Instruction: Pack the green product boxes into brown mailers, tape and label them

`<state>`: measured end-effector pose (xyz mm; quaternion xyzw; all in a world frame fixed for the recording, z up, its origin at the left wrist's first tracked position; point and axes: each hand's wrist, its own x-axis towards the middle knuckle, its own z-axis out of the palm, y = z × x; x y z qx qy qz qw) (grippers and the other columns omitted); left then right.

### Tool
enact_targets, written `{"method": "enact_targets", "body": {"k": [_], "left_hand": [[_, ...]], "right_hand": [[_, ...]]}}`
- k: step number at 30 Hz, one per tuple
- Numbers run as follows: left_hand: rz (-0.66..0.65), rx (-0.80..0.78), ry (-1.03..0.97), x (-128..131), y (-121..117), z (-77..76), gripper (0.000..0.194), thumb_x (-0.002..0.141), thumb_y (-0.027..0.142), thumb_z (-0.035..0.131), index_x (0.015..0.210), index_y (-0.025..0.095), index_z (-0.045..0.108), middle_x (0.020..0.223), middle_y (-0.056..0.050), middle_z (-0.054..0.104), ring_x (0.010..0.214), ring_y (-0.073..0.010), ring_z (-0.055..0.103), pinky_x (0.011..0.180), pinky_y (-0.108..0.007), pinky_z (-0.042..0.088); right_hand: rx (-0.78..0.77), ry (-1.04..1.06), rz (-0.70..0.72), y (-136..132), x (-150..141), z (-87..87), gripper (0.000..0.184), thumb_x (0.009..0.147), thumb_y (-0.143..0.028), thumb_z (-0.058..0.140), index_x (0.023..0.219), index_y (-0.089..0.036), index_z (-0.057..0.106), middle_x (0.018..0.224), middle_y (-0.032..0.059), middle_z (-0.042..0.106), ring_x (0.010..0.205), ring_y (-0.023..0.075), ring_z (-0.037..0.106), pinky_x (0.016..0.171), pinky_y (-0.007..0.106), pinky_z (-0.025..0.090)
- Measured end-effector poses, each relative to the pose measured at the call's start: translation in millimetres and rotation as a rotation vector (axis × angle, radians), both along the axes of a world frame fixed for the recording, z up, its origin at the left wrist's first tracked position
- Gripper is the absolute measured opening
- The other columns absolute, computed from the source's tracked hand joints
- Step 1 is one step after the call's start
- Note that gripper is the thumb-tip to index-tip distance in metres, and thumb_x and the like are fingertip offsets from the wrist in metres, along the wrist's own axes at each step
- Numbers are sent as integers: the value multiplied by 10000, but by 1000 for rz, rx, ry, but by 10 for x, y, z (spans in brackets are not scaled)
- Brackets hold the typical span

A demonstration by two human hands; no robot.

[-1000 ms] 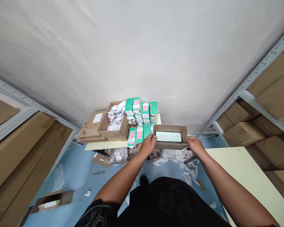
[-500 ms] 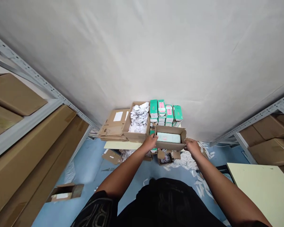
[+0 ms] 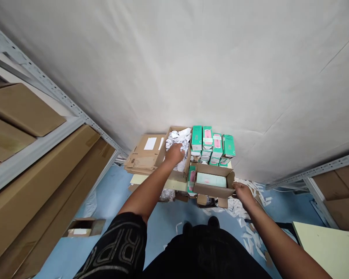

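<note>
Left fingers (image 3: 176,148), curl hidden from me, touch crumpled white paper (image 3: 179,136); right fingers (image 3: 239,187) pinch an oblong brown cardboard box (image 3: 213,190); gathering seemingly needs clutching.

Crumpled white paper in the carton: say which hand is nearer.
Left. The left hand is at the crumpled white paper; the right hand is farther right, at the box holding a pale package.

Brown carton (image 3: 213,191); pale mint box (image 3: 211,179); white paper scraps (image 3: 180,136); green-pink boxes (image 3: 217,142); blue floor (image 3: 112,193).
</note>
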<state>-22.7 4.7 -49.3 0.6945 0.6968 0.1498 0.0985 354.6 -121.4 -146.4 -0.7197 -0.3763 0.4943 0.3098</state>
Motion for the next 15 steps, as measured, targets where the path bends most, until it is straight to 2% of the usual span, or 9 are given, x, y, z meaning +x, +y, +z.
{"method": "enact_targets", "body": {"k": [3, 6, 8, 10, 13, 15], "left_hand": [[38, -101, 150, -151, 497, -116, 492, 906, 318, 653, 1353, 124, 590, 1392, -203, 602, 1280, -338, 542, 1058, -384, 416], [68, -234, 201, -196, 794, -334, 623, 906, 410, 661, 1447, 143, 504, 1411, -214, 583, 1253, -365, 565, 996, -404, 456], [57, -269, 218, -183, 905, -463, 585, 936, 425, 615, 1452, 177, 497, 1371, -204, 612, 1190, -352, 612, 938, -398, 479], [32, -266, 237, -153, 986, -552, 470, 967, 389, 565, 1389, 183, 552, 1304, -196, 650, 1136, -331, 645, 905, -383, 487], [21, -251, 256, -113, 1093, -613, 322, 978, 262, 512, 1243, 145, 651, 1211, -207, 687, 1103, -315, 665, 891, -368, 485], [25, -243, 255, -107, 1153, -616, 297, 964, 191, 493, 1179, 127, 688, 1180, -216, 697, 1089, -311, 672, 890, -367, 484]], "right_hand": [[-14, -17, 34, 20, -26, 58, 385, 723, -468, 579, 939, -177, 709, 894, 79, 742, 744, 226, 698, 622, 317, 586], [-33, -29, 41, 44, -34, 82, 388, 734, -475, 565, 944, -181, 706, 838, 67, 726, 738, 228, 686, 623, 320, 584], [-34, -41, 42, 54, -29, 81, 376, 741, -478, 563, 935, -189, 705, 835, 66, 726, 754, 232, 688, 619, 315, 579], [-34, -50, 47, 56, -24, 77, 348, 752, -481, 557, 903, -203, 701, 826, 60, 727, 745, 228, 688, 615, 306, 571], [-51, -59, 55, 50, -24, 80, 316, 764, -483, 547, 862, -218, 690, 803, 53, 723, 718, 219, 682, 619, 303, 569], [-65, -59, 53, 46, -28, 87, 318, 765, -484, 550, 876, -221, 688, 825, 56, 730, 730, 220, 686, 626, 304, 575]]}}
